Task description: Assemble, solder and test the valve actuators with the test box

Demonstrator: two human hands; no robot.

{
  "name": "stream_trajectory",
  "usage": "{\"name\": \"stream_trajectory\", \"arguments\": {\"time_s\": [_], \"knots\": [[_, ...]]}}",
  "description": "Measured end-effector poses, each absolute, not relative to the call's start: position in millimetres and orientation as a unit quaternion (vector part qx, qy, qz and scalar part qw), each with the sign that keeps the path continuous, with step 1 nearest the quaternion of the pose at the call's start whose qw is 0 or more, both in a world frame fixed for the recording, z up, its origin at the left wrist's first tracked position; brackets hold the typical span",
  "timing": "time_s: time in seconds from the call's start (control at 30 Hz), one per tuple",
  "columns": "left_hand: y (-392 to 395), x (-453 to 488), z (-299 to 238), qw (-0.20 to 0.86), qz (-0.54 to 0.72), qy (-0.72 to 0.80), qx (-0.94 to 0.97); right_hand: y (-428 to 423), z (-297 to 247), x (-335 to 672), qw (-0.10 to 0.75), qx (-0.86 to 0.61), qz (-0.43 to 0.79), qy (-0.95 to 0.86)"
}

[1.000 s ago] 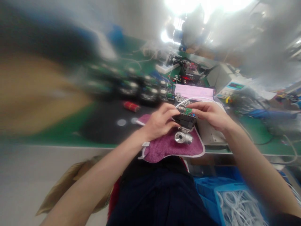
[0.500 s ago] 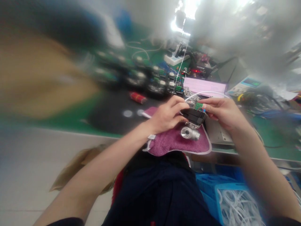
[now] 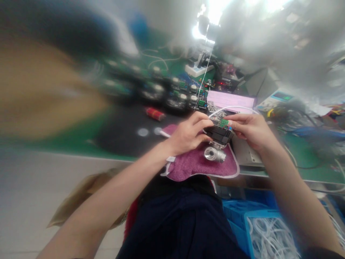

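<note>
A black box-shaped actuator (image 3: 219,134) sits on top of a silver metal valve (image 3: 214,154), which rests on a purple towel (image 3: 192,164) at the bench's front edge. My left hand (image 3: 187,135) is closed around the actuator's left side. My right hand (image 3: 249,130) pinches a small green circuit board (image 3: 223,123) at the top of the actuator. A white cable (image 3: 234,107) arcs from the actuator behind my right hand.
Rows of black units with green boards (image 3: 178,95) stand at the back of the green bench (image 3: 81,144). A red cylinder (image 3: 154,114) lies on a dark mat. A pink tray (image 3: 230,99) and meters sit behind. A blue crate of white cables (image 3: 272,235) is below right.
Only the view shifts a little; both hands stay on the actuator and green board above the towel.
</note>
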State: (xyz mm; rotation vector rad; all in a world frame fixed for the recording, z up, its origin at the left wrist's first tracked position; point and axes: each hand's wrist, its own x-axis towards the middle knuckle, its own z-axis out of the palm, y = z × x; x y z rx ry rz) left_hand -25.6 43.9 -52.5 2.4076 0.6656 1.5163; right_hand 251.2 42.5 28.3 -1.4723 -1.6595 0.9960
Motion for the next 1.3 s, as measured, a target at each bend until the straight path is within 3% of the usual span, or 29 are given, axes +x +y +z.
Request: {"name": "stream_trajectory", "arguments": {"time_s": [0.87, 1.3], "knots": [[40, -29, -43, 0.116, 0.5, 0.235, 0.826, 36, 38, 233, 0.365, -0.522, 0.499, -0.587], [43, -27, -48, 0.105, 0.507, 0.229, 0.824, 39, 33, 235, 0.372, -0.53, 0.438, -0.623]]}}
